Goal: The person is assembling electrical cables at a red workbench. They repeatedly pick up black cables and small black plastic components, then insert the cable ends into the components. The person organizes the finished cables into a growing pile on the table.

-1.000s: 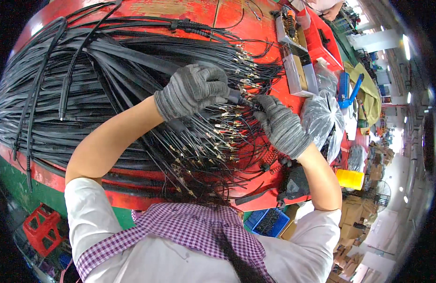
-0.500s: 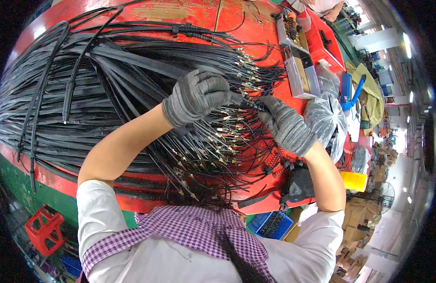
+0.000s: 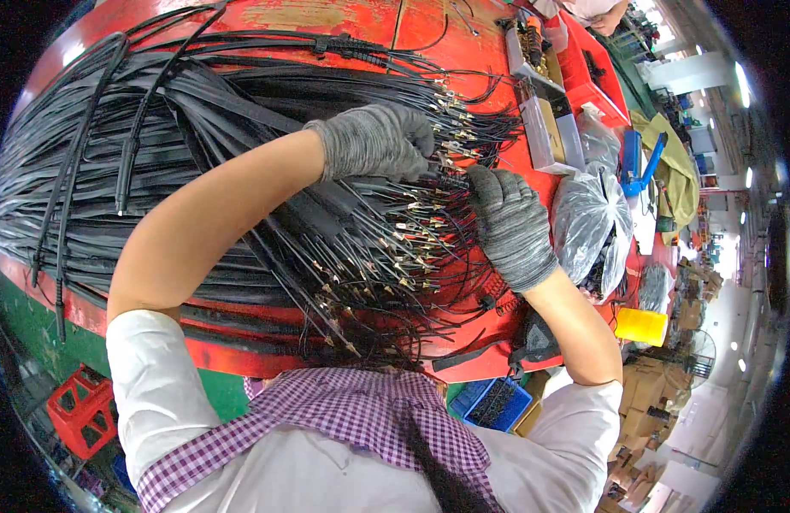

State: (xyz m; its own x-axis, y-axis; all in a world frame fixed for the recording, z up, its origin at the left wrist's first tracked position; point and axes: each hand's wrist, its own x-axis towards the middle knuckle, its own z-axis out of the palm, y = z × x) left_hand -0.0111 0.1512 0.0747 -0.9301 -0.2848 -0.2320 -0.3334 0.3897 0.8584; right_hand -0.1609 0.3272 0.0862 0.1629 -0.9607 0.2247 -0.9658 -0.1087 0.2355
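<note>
Both my hands wear grey knit gloves and work over a wide spread of black cables [image 3: 79, 179] on a red table. My left hand [image 3: 374, 144] is closed, knuckles up, around a black cable whose end points to the right. My right hand [image 3: 513, 227] faces it across a small gap, fingers curled at a dark ribbed piece [image 3: 450, 181] on that cable's end. The right fingertips are partly hidden, so the exact grip there is unclear. Small brass-coloured terminals [image 3: 408, 231] and thin wire ends lie beneath and between the hands.
Beyond my right hand are a clear plastic bag [image 3: 590, 227], open parts trays [image 3: 551, 137], a red bin [image 3: 596, 81] and a blue hand-lever tool [image 3: 641, 167]. A yellow roll [image 3: 641, 326] sits near the right edge. Below are a blue crate [image 3: 498, 403] and a red stool [image 3: 80, 412].
My left hand has turned over the cable, its forearm swinging up and its elbow outward. My right hand has drawn slightly away, turning more upright, and the gap between the hands is wider.
</note>
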